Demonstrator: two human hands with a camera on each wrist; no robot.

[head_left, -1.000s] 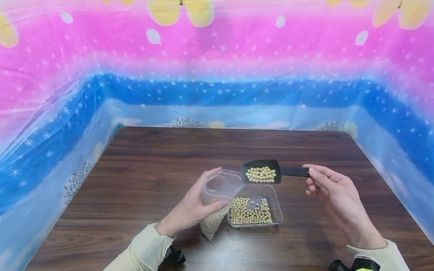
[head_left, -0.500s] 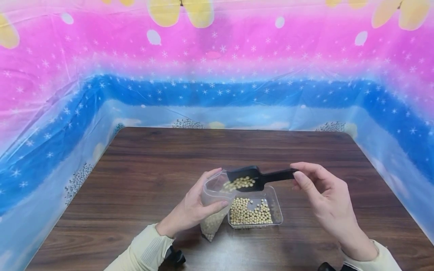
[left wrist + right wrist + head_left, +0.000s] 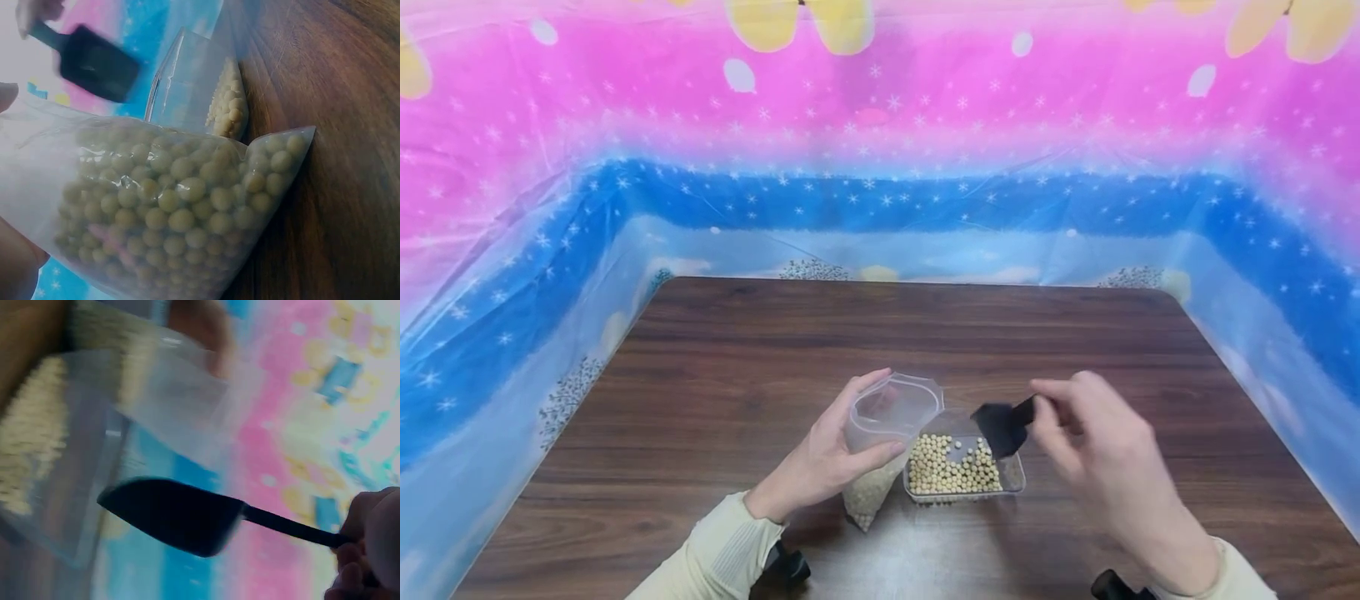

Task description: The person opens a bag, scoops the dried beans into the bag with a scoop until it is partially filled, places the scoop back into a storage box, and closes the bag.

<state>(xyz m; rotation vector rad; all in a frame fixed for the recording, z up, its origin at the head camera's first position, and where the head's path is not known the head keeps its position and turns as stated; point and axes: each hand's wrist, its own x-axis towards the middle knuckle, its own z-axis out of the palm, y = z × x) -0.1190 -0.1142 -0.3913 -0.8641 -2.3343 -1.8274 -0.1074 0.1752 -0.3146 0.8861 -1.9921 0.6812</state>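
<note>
My left hand (image 3: 831, 454) grips a clear plastic bag (image 3: 169, 200) near its mouth, which gapes toward the right. Round pale yellow beans, probably soybeans, fill its lower part. By its handle, my right hand (image 3: 1105, 454) holds a black scoop (image 3: 1002, 429) above the right part of a clear plastic tub (image 3: 1017, 482). The scoop is tilted and blurred, and I see no beans in it. More of the beans (image 3: 951, 475) lie in the tub, with a bare patch of its floor near the back. The bag stands just left of the tub.
A dark wood-grain table (image 3: 737, 350) carries the tub and the bag's lower corner. Behind and beside it hangs a pink and blue patterned cloth (image 3: 880, 200). Black wrist straps show near both sleeves.
The scoop came left over the bag's mouth and tipped its beans in. My right hand has since drawn it back right and lower, over the tub. The left hand stays put.
</note>
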